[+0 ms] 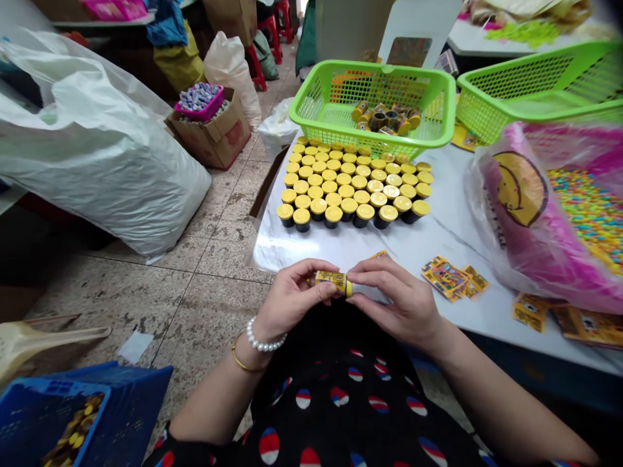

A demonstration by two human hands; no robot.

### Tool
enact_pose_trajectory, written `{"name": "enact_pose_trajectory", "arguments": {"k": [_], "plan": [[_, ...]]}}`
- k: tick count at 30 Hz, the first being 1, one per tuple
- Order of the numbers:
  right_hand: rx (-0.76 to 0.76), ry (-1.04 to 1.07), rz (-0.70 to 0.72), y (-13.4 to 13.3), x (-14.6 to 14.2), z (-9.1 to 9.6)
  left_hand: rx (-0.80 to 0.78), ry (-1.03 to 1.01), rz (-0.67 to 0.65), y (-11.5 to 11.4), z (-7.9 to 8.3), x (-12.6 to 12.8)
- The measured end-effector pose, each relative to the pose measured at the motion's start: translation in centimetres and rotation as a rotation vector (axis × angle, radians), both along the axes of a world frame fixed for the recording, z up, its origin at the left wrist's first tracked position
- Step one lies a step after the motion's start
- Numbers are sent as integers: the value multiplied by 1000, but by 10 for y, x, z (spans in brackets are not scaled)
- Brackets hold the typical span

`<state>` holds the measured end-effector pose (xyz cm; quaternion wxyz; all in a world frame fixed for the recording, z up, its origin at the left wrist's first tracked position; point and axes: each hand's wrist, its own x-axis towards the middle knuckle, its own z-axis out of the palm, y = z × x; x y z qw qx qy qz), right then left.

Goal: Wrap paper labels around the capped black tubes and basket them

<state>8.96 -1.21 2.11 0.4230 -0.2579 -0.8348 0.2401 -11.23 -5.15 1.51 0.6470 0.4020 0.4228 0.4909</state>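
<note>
Both my hands meet just in front of the table's near edge, over my lap. My left hand (292, 295) and my right hand (402, 301) pinch a small yellow-capped tube (333, 282) lying sideways, wrapped in a yellow printed label. The left fingers curl over its body; the right fingertips press on its capped end. Beyond them, several rows of upright black tubes with yellow caps (353, 185) stand on the white table (452, 233). Loose yellow printed labels (450, 277) lie to the right of my hands.
Two green baskets stand at the back, the nearer basket (341, 97) holding several tubes, the other basket (535, 84) to its right. A pink bag of coloured candies (549, 214) lies on the right. On the floor are a white sack (97, 143), a cardboard box (214, 130) and a blue crate (73, 415).
</note>
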Motion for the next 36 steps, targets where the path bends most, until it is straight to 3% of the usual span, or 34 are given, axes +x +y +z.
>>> {"name": "enact_pose_trajectory", "arguments": {"k": [2,6,8,15,19,23,29,32,36], "plan": [[-30,17,-13,0,-1,-4,5,41,30,1,-1,1],[-363,66,-75,-4,-7,-8,128,96,57,1,1,4],[-447,74,-80,-5,-8,-8,186,112,48,1,3,5],[-341,19,-32,0,6,-1,186,91,55,4,6,8],[-161,26,-51,-1,4,3,190,112,33,5,7,8],[-245,70,-94,-5,-5,-2,314,260,61,7,6,11],[-288,117,-128,-4,-5,-9,44,-77,121,4,-3,19],[-278,126,-87,-4,-1,-12,-55,-74,115,2,-1,23],[-322,121,-21,-4,2,-16,-123,-83,-14,3,4,24]]}}
